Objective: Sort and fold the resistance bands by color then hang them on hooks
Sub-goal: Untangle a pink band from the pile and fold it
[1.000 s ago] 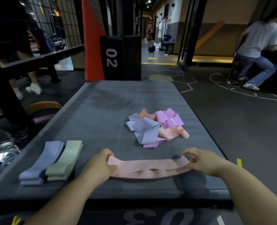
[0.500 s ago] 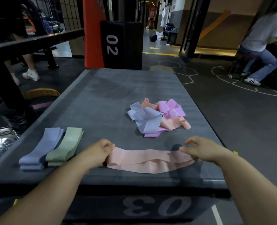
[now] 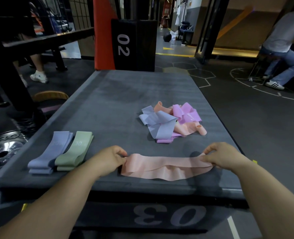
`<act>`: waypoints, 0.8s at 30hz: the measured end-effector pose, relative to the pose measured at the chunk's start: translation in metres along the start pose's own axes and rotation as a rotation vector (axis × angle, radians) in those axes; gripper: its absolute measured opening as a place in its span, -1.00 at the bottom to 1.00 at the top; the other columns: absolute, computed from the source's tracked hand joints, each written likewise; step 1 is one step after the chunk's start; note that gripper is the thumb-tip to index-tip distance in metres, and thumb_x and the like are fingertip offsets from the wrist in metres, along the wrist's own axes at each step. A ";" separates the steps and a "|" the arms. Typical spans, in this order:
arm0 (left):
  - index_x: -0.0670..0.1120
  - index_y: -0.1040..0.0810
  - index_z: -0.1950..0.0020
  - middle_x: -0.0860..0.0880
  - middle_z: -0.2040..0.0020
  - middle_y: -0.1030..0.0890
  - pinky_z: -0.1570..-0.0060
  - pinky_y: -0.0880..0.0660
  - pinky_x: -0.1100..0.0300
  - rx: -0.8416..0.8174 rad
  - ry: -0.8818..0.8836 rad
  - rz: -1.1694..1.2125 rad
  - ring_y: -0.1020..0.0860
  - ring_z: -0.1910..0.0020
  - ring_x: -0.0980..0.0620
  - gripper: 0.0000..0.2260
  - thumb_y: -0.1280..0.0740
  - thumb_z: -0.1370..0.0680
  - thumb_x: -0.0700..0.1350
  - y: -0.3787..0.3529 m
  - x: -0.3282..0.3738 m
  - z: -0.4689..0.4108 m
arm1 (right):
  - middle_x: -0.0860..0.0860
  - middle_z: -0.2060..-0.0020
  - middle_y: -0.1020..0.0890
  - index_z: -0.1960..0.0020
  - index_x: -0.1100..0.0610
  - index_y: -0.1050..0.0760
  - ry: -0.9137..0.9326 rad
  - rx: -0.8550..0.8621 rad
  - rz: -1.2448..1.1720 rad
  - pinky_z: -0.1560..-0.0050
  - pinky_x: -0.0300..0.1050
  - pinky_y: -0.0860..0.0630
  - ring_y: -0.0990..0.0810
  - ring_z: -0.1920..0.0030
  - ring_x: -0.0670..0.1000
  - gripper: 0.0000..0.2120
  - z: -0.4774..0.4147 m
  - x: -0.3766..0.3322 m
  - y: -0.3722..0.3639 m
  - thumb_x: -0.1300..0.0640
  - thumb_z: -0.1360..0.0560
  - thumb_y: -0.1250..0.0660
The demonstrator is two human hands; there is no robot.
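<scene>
A long peach-pink resistance band lies stretched flat across the near part of the grey padded box top. My left hand pinches its left end and my right hand pinches its right end. Behind it sits a loose pile of bands in lavender, pink and peach. At the near left lie a folded lavender band and a folded green band, side by side.
The box front is marked 03. A black box marked 02 and an orange pad stand beyond the far edge. A weight plate lies on the floor at left. A person sits at the far right; someone's legs stand at left.
The view has tilted down and closer. Both hands stay on the band's ends; the band now lies flatter and more spread out on the box top.
</scene>
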State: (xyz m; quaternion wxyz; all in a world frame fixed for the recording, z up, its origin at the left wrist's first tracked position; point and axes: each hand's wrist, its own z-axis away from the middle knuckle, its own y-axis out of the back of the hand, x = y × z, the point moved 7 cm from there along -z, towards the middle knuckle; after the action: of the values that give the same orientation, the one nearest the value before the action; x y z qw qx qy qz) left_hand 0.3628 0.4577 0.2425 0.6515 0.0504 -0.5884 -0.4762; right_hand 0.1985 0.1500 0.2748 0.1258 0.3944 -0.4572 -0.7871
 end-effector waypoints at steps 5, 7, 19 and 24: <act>-0.06 -0.56 -0.03 -0.06 0.09 -0.65 0.22 -0.41 0.27 0.054 -0.007 -0.001 -0.57 0.13 0.00 -0.89 -0.33 -0.54 -0.21 0.000 0.002 -0.002 | 0.02 0.37 -0.62 0.12 0.07 -0.61 0.009 0.038 -0.047 0.27 -0.15 -0.51 -0.54 0.42 0.02 -0.85 -0.008 0.009 0.007 0.10 -0.35 -0.52; -0.06 -0.54 -0.01 -0.05 0.12 -0.61 0.25 -0.40 0.28 0.082 -0.003 0.006 -0.52 0.21 0.04 -0.87 -0.28 -0.54 -0.26 0.005 0.002 -0.004 | 0.01 0.40 -0.61 0.12 0.07 -0.62 -0.002 0.074 -0.078 0.28 -0.17 -0.47 -0.53 0.43 0.02 -0.85 -0.012 0.015 0.016 0.13 -0.35 -0.53; 0.05 -0.43 0.16 0.06 0.20 -0.58 0.14 -0.44 0.19 0.229 0.028 -0.213 -0.57 0.14 -0.03 -0.88 -0.26 -0.51 -0.17 0.023 -0.007 -0.010 | -0.02 0.58 -0.54 0.13 0.18 -0.57 -0.059 0.035 -0.232 0.45 -0.22 -0.39 -0.42 0.58 -0.07 -0.86 -0.014 0.024 0.007 0.27 -0.37 -0.51; 0.08 -0.44 0.06 0.02 0.03 -0.63 0.17 -0.34 0.21 0.259 0.048 -0.341 -0.54 0.07 -0.03 -0.89 -0.23 -0.53 -0.15 0.024 -0.004 -0.007 | 0.02 0.44 -0.63 0.14 0.10 -0.55 -0.031 0.051 -0.055 0.29 -0.17 -0.50 -0.53 0.45 -0.02 -0.85 -0.016 0.020 0.000 0.14 -0.37 -0.51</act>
State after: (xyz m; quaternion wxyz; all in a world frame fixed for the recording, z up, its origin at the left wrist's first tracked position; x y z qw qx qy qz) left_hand 0.3827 0.4696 0.2527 0.5636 0.2437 -0.6119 -0.4985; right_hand 0.1971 0.1287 0.2605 0.0872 0.3977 -0.4681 -0.7843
